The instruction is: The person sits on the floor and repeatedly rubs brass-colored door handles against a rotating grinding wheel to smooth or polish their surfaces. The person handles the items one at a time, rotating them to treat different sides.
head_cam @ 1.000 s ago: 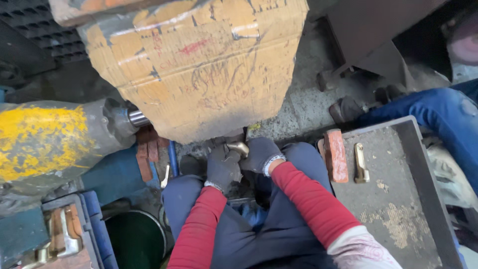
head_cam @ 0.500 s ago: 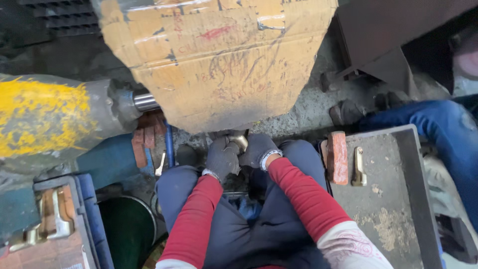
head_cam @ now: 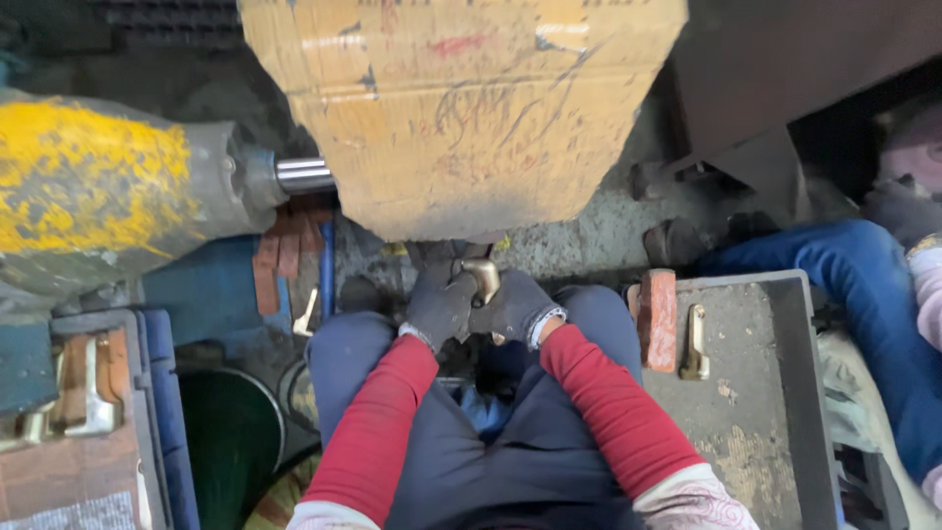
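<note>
Pinching one brass fitting (head_cam: 482,276) together, both gloved hands (head_cam: 478,306) sit under the cardboard-wrapped block (head_cam: 461,108), beside a grey tray (head_cam: 775,393).

You are sitting with your knees drawn up, and your left hand (head_cam: 439,306) and right hand (head_cam: 515,308), both in dark gloves, are closing together around a small brass fitting (head_cam: 483,276) between your knees. Its curved top is poking up between your hands. Just above them a worn cardboard-covered block (head_cam: 461,108) is hanging, with a steel shaft (head_cam: 304,175) running from it into a yellow-painted machine body (head_cam: 98,191) on your left. To your right a grey metal tray (head_cam: 760,393) is holding a reddish brick (head_cam: 657,319) and another brass piece (head_cam: 696,342) just beside it. A person's blue trouser leg (head_cam: 844,285) is lying beyond the tray.
</note>
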